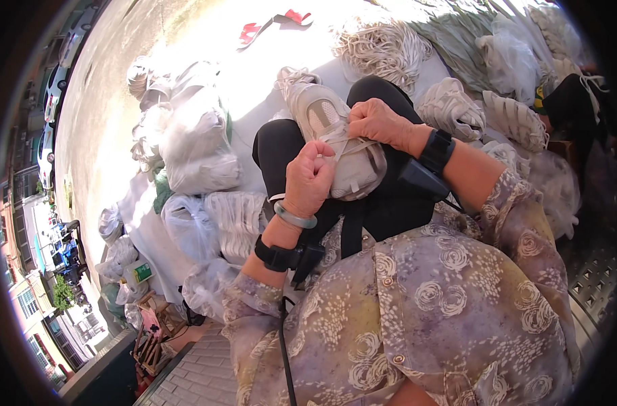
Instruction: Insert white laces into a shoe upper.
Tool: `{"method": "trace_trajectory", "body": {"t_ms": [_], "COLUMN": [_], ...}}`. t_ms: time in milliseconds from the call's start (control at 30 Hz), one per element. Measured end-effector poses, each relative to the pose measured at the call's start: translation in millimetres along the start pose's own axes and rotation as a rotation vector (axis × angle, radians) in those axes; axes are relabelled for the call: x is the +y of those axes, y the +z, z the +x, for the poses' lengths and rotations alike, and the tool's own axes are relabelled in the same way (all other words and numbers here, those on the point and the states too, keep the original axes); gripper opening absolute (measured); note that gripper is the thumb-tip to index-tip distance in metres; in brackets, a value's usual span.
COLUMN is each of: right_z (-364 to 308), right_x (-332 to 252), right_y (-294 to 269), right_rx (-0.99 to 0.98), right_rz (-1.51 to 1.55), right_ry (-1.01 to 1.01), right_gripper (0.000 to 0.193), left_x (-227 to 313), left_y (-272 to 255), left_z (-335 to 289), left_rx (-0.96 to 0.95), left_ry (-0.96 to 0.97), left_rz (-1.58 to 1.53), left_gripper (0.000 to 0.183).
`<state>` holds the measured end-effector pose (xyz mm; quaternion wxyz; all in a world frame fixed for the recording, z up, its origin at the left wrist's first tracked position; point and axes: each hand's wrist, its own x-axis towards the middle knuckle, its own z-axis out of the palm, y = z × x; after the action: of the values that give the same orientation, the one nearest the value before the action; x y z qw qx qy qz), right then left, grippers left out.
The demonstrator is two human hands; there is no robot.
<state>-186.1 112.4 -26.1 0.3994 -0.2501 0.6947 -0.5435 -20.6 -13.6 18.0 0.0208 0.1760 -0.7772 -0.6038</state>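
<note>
While resting a pale shoe [360, 168] on the lap [396, 206], pinching its white lace [337, 137] in the right hand [381, 126] and gripping it in the curled left hand [308, 179] too.

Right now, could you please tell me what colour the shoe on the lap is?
The shoe looks pale greyish beige; it shows in the head view.
</note>
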Motion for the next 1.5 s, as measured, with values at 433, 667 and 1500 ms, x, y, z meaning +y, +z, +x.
{"method": "trace_trajectory", "body": {"t_ms": [433,667,1500], "right_z": [-9.5,-5.9,-85.0], "right_x": [-19.9,-13.5,-45.5], "right_y": [-2.6,-1.4,-48.9], "right_rx": [-0.121,-0.138,0.019], "right_rz": [0.155,0.103,-1.145], "right_ry": [0.062,0.028,-0.779], "right_gripper": [0.009,0.007,0.013], "left_x": [22.8,23.6,29.8], "left_y": [-32.1,-27.1,-45.5], "left_z": [-67.4,-75.6,-51.3], "left_rx": [-0.004,-0.16,0.14], "left_ry": [-0.133,-0.103,0.447], "left_rz": [-0.096,-0.053,1.098], "left_gripper": [0.014,0.013,0.009]}}
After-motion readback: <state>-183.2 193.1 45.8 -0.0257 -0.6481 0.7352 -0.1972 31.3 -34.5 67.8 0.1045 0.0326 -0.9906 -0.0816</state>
